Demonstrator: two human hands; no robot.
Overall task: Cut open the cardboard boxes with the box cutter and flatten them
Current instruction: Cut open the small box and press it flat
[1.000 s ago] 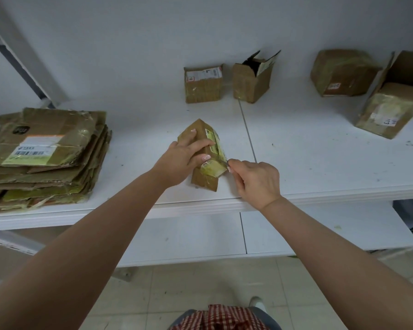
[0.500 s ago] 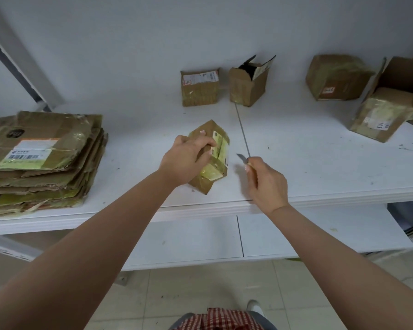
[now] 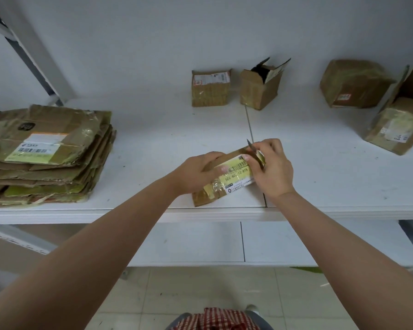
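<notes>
— So where's the small box?
— At the shelf's front edge; the left hand grips its left end, while the right hand pinches the box cutter at its right end.
— Handling?
— Probably light, stiff, with slick tape; hold the cardboard ends.

The box cutter has moved back onto the turned box.

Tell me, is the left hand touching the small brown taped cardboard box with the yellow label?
Touching. The head view shows the left hand gripping the left end of the small brown taped cardboard box, fingers wrapped over its top.
</notes>
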